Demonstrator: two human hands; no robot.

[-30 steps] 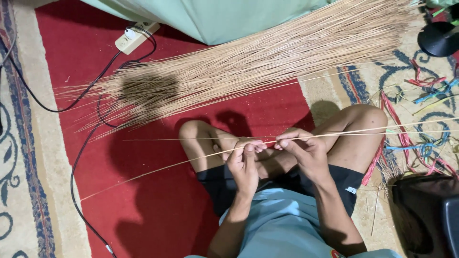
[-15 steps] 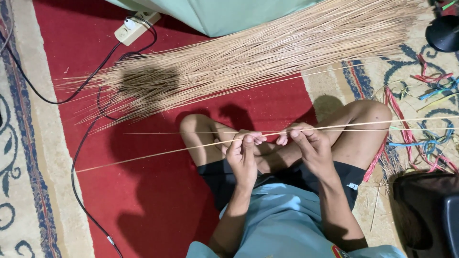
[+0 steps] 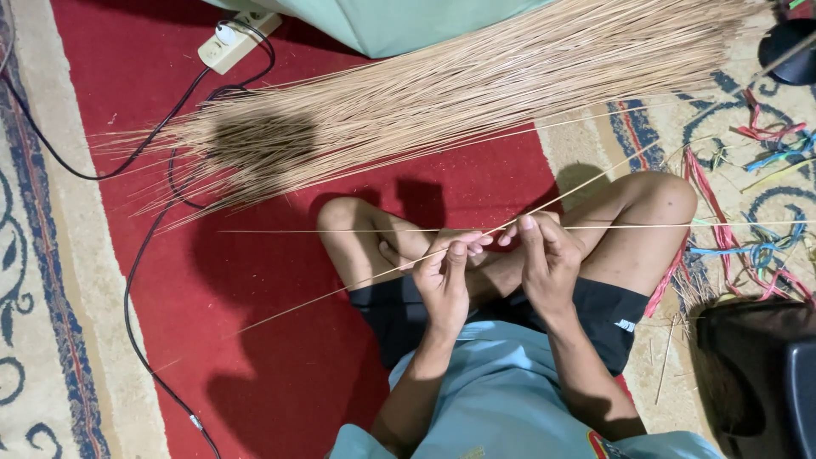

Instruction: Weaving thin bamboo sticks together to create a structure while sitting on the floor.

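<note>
I sit cross-legged on a red carpet. My left hand (image 3: pixel 446 276) and my right hand (image 3: pixel 548 255) are held close together over my lap, and both pinch thin tan palm-leaf sticks (image 3: pixel 340 230). One stick runs level across my knees. A second stick (image 3: pixel 323 295) slants from lower left up to the right through my fingers. A large loose bundle of the same sticks (image 3: pixel 442 98) lies on the carpet beyond my knees, fanned out to the left.
A white power strip (image 3: pixel 228 44) with black cables (image 3: pixel 136 280) lies at the upper left. Coloured plastic strips (image 3: pixel 756 229) are scattered at the right. A dark object (image 3: pixel 752 374) stands at the lower right, and a pale green cloth (image 3: pixel 399 21) at the top.
The slanted stick has tilted more steeply, its right end rising toward the upper right. My hands stay together over my lap, fingers shifting slightly along the sticks.
</note>
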